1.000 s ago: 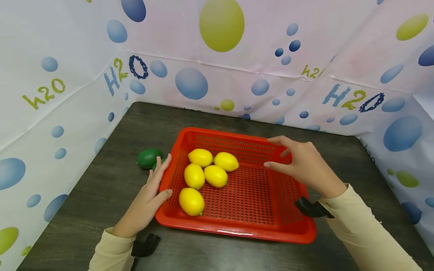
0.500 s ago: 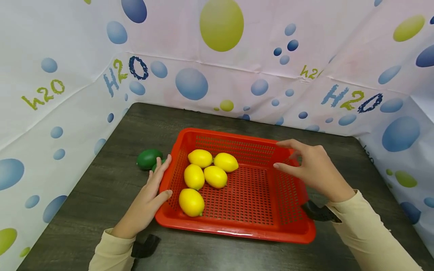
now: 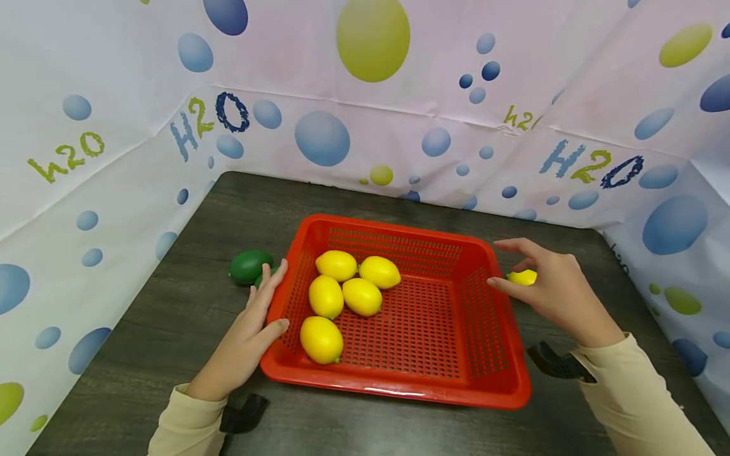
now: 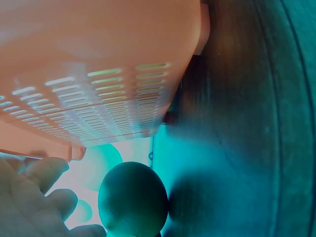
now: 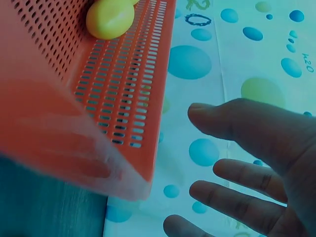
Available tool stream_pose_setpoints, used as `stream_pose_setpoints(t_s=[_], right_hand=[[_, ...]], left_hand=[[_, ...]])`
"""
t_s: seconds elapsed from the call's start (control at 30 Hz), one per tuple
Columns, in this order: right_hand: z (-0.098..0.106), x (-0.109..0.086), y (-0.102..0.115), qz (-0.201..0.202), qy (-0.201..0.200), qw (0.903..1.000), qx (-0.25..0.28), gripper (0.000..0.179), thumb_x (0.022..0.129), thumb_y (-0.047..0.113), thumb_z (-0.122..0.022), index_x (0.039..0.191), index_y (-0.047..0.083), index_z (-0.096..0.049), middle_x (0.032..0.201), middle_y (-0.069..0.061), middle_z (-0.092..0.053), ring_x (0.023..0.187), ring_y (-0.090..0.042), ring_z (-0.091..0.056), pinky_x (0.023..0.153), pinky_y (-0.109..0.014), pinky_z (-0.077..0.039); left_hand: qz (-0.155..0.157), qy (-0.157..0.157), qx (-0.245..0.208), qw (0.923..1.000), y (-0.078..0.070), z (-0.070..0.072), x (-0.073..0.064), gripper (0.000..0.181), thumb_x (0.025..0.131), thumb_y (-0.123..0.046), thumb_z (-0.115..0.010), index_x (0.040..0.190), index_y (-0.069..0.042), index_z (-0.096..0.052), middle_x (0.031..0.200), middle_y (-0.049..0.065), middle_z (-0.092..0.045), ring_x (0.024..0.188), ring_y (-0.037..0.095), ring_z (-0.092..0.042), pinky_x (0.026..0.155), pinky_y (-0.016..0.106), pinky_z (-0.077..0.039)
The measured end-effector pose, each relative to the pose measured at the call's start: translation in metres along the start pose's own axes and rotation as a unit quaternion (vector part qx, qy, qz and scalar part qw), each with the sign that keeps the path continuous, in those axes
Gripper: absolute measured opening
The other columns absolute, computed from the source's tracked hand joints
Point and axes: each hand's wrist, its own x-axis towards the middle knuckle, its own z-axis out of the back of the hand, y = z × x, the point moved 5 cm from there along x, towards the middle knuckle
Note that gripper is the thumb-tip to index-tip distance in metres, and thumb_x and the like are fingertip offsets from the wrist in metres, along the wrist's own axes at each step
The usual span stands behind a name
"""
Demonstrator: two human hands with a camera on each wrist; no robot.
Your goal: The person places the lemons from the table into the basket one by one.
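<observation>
the right hand (image 3: 561,292) hangs just outside the right end of the red basket (image 3: 399,391), thumb and fingers parted in a wide, loose curve with nothing in their hold. a lone yellow lemon (image 3: 521,278) shows through that gap, outside the basket and partly hidden by the hand; whether the two touch i cannot tell. the left hand (image 3: 239,348) lies against the basket's left side, fingers nearly straight and thumb at the rim, gripping nothing. five yellow lemons (image 3: 363,297) sit inside, gathered toward the left end, nearer the left hand than the right. on the dark surface (image 3: 256,202), outside the basket, a green fruit (image 3: 249,266) lies just beyond the left fingertips, and a second green fruit (image 3: 258,280) is mostly hidden behind them.
</observation>
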Motion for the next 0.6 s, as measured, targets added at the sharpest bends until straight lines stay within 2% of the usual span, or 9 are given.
stream_pose_setpoints(t_s=[0.1,0.17,0.27,0.33,0.43,0.6], right_hand=[[0.0,-0.002,-0.005,-0.003,-0.003,1.0,-0.006,0.065,0.087,0.035,-0.084,0.142,0.009,-0.059,0.11,-0.025,-0.073,0.095,-0.041,-0.071,0.07,-0.059,-0.058],[0.0,-0.003,-0.01,-0.005,-0.003,0.9999,-0.01,0.066,0.087,0.034,-0.084,0.142,0.009,-0.059,0.11,-0.026,-0.073,0.095,-0.042,-0.07,0.081,-0.064,-0.053],[-0.002,-0.004,-0.016,-0.013,0.008,0.9997,-0.017,0.07,0.085,0.033,-0.086,0.144,0.009,-0.057,0.112,-0.028,-0.072,0.099,-0.044,-0.067,0.094,-0.073,-0.036],[-0.004,-0.004,-0.02,-0.021,0.019,0.9994,-0.022,0.073,0.084,0.033,-0.086,0.145,0.008,-0.055,0.113,-0.031,-0.071,0.102,-0.047,-0.064,0.091,-0.074,-0.029],[-0.006,-0.005,-0.025,-0.027,0.023,0.9989,-0.031,0.076,0.082,0.034,-0.088,0.146,0.007,-0.054,0.114,-0.032,-0.07,0.105,-0.049,-0.063,0.087,-0.069,-0.029],[-0.005,-0.007,-0.029,-0.019,0.003,0.9989,-0.043,0.077,0.079,0.032,-0.09,0.144,0.007,-0.057,0.106,-0.028,-0.072,0.102,-0.048,-0.064,0.08,-0.063,-0.029]], left_hand=[[0.0,0.0,0.0,1.0,0.0,0.0,0.0,0.08,0.101,-0.003,-0.053,0.167,-0.024,-0.014,0.172,0.004,-0.006,0.158,0.029,0.01,0.12,0.066,0.011],[0.0,0.0,0.0,1.0,0.0,0.0,0.0,0.08,0.101,-0.003,-0.053,0.167,-0.024,-0.014,0.172,0.004,-0.006,0.158,0.029,0.011,0.119,0.067,0.011],[-0.002,0.001,0.003,1.0,-0.001,0.0,0.001,0.08,0.101,-0.003,-0.053,0.168,-0.023,-0.014,0.173,0.006,-0.006,0.158,0.029,0.011,0.119,0.067,0.011],[-0.001,0.001,0.003,1.0,-0.001,0.0,0.001,0.08,0.101,-0.003,-0.053,0.168,-0.024,-0.014,0.173,0.007,-0.007,0.158,0.029,0.011,0.119,0.067,0.011],[0.003,0.002,0.001,1.0,-0.001,0.0,0.0,0.08,0.101,-0.003,-0.053,0.167,-0.024,-0.014,0.173,0.008,-0.007,0.158,0.029,0.011,0.119,0.068,0.011],[0.005,0.0,-0.004,1.0,0.0,0.0,0.0,0.079,0.101,-0.004,-0.053,0.167,-0.025,-0.015,0.173,0.008,-0.007,0.158,0.03,0.011,0.118,0.068,0.011]])
